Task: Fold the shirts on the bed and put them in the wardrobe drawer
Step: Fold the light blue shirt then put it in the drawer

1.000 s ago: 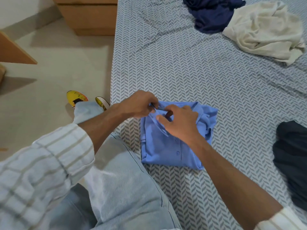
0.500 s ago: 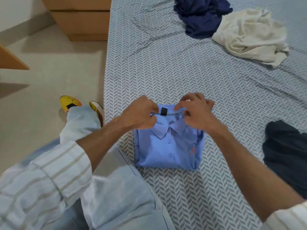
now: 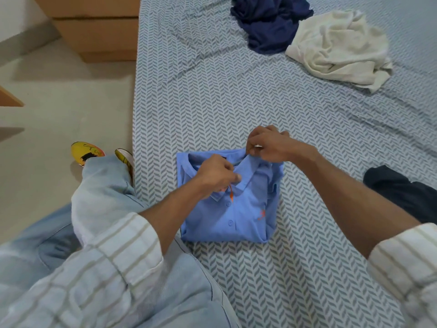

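Note:
A light blue polo shirt (image 3: 238, 218) lies folded into a square near the bed's left edge, collar facing away from me. My left hand (image 3: 216, 175) pinches the left collar flap near the placket. My right hand (image 3: 269, 145) pinches the collar's back right edge. A navy shirt (image 3: 269, 22) and a cream shirt (image 3: 338, 48) lie crumpled at the far side of the bed. A dark garment (image 3: 406, 192) lies at the right edge.
The bed (image 3: 212, 95) has a grey herringbone sheet. A wooden drawer unit (image 3: 99, 29) stands on the floor at the far left of the bed. My knee in light jeans (image 3: 104, 190) rests against the bed's edge, a yellow shoe (image 3: 86, 152) behind it.
Both hands shifted along the collar: the left moved down to the left flap, the right moved out to the collar's right back edge. The view moved slightly.

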A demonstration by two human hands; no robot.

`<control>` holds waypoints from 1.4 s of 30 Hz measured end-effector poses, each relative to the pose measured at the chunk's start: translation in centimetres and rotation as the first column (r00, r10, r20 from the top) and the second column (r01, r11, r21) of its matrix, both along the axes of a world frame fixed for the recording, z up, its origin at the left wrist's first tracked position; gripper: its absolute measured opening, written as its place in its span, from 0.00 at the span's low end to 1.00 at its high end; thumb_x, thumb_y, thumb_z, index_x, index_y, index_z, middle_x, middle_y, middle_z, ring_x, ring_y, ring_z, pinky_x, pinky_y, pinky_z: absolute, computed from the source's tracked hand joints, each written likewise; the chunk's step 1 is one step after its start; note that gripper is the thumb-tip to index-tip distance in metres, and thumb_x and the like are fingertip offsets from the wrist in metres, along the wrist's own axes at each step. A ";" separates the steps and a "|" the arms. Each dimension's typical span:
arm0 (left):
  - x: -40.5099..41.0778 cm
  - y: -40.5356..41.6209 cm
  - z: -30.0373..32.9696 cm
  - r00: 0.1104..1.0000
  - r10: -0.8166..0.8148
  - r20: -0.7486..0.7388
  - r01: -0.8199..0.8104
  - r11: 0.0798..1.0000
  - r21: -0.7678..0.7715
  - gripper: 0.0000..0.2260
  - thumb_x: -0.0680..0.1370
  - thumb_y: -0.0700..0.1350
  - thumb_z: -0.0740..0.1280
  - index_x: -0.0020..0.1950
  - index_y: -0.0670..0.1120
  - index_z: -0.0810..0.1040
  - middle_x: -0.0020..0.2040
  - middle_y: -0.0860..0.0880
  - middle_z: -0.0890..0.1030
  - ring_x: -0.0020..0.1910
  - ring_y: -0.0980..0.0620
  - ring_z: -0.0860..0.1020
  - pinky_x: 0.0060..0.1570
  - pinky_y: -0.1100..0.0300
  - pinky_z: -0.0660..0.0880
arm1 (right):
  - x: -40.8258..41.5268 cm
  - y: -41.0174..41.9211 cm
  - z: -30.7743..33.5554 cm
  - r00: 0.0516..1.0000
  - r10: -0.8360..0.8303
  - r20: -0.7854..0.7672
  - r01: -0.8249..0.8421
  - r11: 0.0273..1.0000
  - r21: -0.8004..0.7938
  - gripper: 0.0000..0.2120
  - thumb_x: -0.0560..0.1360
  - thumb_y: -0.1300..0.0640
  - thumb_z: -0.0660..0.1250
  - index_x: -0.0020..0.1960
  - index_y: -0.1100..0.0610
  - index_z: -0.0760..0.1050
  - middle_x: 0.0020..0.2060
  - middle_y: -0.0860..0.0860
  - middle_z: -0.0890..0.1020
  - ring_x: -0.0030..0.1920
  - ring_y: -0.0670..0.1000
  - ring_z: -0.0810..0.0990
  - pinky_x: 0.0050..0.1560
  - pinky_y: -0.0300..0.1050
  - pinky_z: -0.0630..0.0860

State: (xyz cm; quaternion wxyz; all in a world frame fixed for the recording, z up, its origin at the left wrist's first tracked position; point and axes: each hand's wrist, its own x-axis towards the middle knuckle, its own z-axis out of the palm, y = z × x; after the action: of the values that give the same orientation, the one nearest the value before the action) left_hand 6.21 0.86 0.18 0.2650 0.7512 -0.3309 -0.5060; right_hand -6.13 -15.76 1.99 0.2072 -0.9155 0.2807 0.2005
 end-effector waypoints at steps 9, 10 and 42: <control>0.1 -2.0 0.2 0.988 0.128 -0.085 -0.133 0.990 -0.050 0.16 0.75 0.52 0.75 0.37 0.43 0.74 0.26 0.49 0.67 0.21 0.54 0.64 0.25 0.61 0.63 | -5.8 3.8 -1.3 0.524 -0.745 0.412 0.670 0.660 0.341 0.07 0.78 0.60 0.63 0.50 0.54 0.80 0.42 0.47 0.84 0.44 0.49 0.83 0.50 0.49 0.80; -0.1 -2.4 0.3 0.990 0.120 -0.074 -0.124 0.991 -0.049 0.18 0.74 0.53 0.76 0.36 0.43 0.73 0.27 0.48 0.67 0.23 0.53 0.65 0.26 0.59 0.63 | -6.3 4.3 -1.4 0.523 -0.780 0.344 0.695 0.624 0.357 0.06 0.77 0.58 0.65 0.47 0.55 0.80 0.39 0.48 0.85 0.43 0.50 0.83 0.49 0.51 0.81; 2.9 7.7 1.3 0.785 0.436 0.441 -0.325 0.895 -0.305 0.15 0.77 0.48 0.72 0.60 0.45 0.75 0.49 0.48 0.78 0.48 0.51 0.76 0.49 0.57 0.71 | -7.8 9.8 -2.7 0.356 -0.913 0.201 0.765 0.408 0.499 0.23 0.75 0.41 0.70 0.34 0.59 0.74 0.28 0.58 0.79 0.29 0.59 0.79 0.35 0.56 0.79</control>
State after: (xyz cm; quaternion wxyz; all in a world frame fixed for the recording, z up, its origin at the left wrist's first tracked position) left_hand 9.14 8.55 1.49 0.3462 0.8743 -0.2808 -0.1921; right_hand -13.97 -6.01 -0.72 0.4836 -0.6055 0.6225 -0.1095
